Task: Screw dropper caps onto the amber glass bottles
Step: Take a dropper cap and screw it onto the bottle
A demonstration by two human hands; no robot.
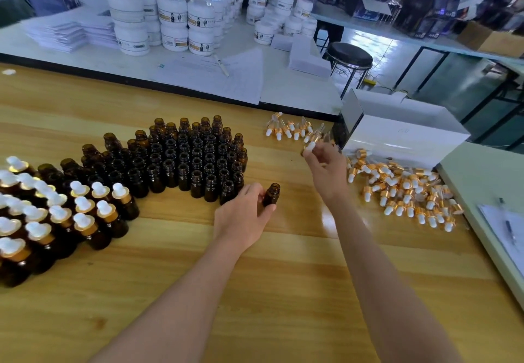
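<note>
An open amber bottle [272, 194] is gripped upright over the tabletop [283, 277] by the curled fingers of the left hand [243, 218], and just beyond it a dropper cap [311, 143] is pinched by the right hand [326, 169], its glass tube lost to blur. Capped bottles [56, 215] are cut off at the left edge; labels on the far white jars [173, 22] cannot be read.

I work at a wooden tabletop [283, 277]. A white box [411, 138] stands at its far right edge. On the white table beyond it are stacked white jars [173, 22], piles of white leaflets [56, 33] and printed sheets [209, 82] with a pen [221, 65] lying on them. A black stool [350, 53] stands further right. At my right, another pen [510, 228] lies on paper [494, 221].
</note>
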